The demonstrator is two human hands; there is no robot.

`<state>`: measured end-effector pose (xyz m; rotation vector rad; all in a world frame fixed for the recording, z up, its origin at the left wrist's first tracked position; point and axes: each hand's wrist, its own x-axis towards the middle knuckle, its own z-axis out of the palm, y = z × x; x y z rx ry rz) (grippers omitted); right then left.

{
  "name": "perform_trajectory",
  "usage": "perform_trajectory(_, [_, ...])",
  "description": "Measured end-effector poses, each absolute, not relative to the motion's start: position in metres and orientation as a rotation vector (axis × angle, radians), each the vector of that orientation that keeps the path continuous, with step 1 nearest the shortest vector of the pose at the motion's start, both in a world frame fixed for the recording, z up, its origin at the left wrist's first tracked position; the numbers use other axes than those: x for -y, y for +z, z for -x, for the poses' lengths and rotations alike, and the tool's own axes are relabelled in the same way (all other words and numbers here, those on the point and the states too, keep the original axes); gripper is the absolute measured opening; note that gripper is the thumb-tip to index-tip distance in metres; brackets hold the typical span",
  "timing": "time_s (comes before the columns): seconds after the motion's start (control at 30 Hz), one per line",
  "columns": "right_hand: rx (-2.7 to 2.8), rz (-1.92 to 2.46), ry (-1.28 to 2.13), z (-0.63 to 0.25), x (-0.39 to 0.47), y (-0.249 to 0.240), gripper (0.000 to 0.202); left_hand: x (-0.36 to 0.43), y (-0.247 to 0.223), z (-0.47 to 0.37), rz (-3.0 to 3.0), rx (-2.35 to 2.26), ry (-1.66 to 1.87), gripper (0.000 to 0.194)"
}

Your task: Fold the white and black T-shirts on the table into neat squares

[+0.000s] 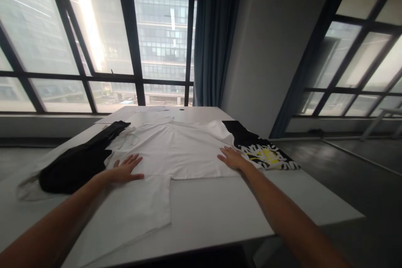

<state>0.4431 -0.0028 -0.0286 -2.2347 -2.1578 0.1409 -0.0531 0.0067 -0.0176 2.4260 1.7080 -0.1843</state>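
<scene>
A white garment (pixel 185 150), probably a shirt, lies spread with light creases across the table. Near its left side rests my left hand (pixel 127 169), palm down with the fingers spread. My right hand (pixel 231 158) lies flat towards the garment's right side, fingers apart. Just beyond it is black cloth with white and yellow lettering (pixel 266 157); whether it is joined to the white garment I cannot tell. Another piece of white cloth (pixel 141 205) reaches out under my left forearm towards the near edge.
A bundled black garment (pixel 75 167) lies on the left of the white table (pixel 213 209). The table's right corner juts over the dark floor. Behind stand large windows (pixel 163 37), a blue curtain (pixel 215 37) and a grey pillar (pixel 266 50).
</scene>
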Motion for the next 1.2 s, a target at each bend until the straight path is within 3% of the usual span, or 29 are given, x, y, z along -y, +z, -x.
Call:
perform_trajectory(0.3, [2.186, 2.024, -0.097, -0.481, 0.039, -0.014, 0.036, 0.041, -0.025, 0.078, -2.677, -1.536, 0.426, 0.064])
perform_trajectory(0.4, [2.116, 2.18, -0.134, -0.502, 0.055, -0.007, 0.044, 0.058, -0.015, 0.107, -2.617, -1.341, 0.47, 0.052])
perform_trajectory(0.5, [2.128, 2.281, -0.056, -0.516, 0.067, -0.005, 0.054, 0.075, -0.002, 0.135, -2.464, -1.253, 0.259, 0.044])
perform_trajectory(0.63, [2.188, 2.196, 0.06, -0.516, 0.073, -0.008, 0.051, 0.085, -0.001, 0.153, -2.323, -1.192, 0.107, 0.056])
perform_trajectory(0.73, [2.177, 2.074, 0.061, -0.512, 0.072, -0.004, 0.036, 0.087, -0.012, 0.148, -2.363, -1.194, 0.254, 0.048])
perform_trajectory(0.9, [1.988, 1.908, -0.217, -0.523, 0.07, 0.027, 0.033, 0.098, -0.013, 0.124, -2.455, -1.17, 0.597, 0.047])
perform_trajectory(1.03, [1.793, 1.861, -0.381, -0.539, 0.069, 0.048, 0.033, 0.11, 0.002, 0.102, -2.349, -1.085, 0.654, 0.043])
perform_trajectory(1.2, [1.901, 2.11, -0.088, -0.554, 0.069, 0.022, 0.028, 0.116, 0.008, 0.095, -2.341, -1.016, 0.503, 0.037])
